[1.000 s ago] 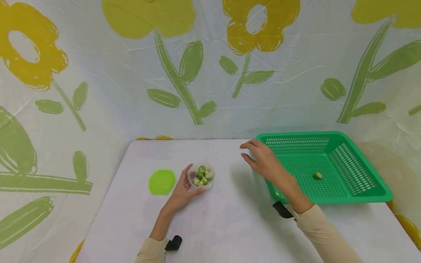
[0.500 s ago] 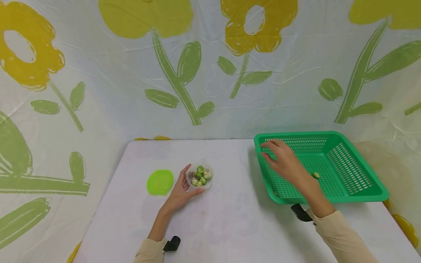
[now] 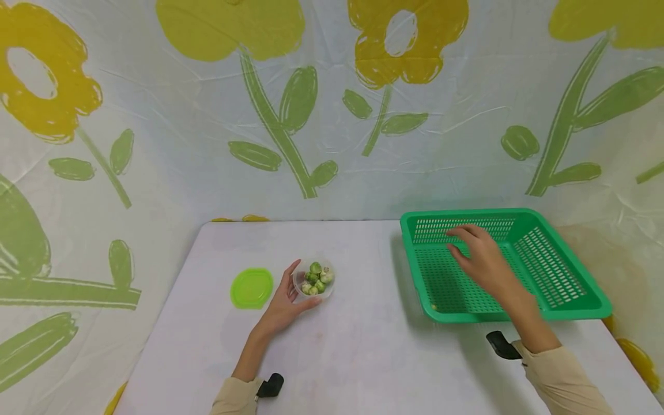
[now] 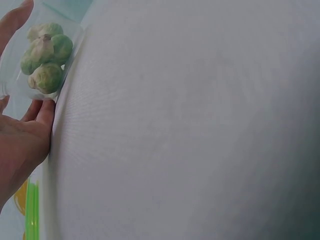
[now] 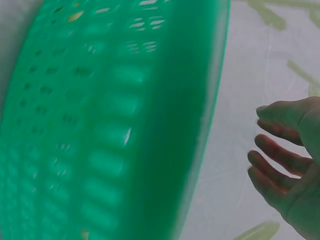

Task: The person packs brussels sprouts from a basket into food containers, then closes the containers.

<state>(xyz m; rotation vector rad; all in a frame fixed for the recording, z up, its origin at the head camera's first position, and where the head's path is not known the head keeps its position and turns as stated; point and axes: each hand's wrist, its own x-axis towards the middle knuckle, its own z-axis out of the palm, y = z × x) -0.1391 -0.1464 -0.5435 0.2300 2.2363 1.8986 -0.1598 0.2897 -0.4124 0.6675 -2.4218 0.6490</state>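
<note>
My left hand (image 3: 282, 308) rests on the table around a small clear plastic container (image 3: 329, 290), thumb on the near side and fingers on the far left. Several Brussels sprouts (image 3: 316, 278) lie inside it; the left wrist view shows these sprouts (image 4: 46, 60) through the clear wall. Above the green plastic basket (image 3: 461, 317) hovers my right hand (image 3: 482, 256), fingers loosely bent and apart from the thumb, holding nothing. The right wrist view also shows the hand (image 5: 287, 155) bare beside the basket wall. The sprout seen earlier in the basket is hidden behind my right arm.
A bright green lid (image 3: 252, 288) lies flat left of my left hand. A small yellowish scrap (image 3: 434, 308) is in the basket's near left corner. The white table (image 3: 358, 357) meets a flower-printed cloth (image 3: 290, 190) at its back edge.
My right hand has moved rightward, from left of the basket to over its inside, and its forearm now covers the sprout there. The left hand has stayed on the container.
</note>
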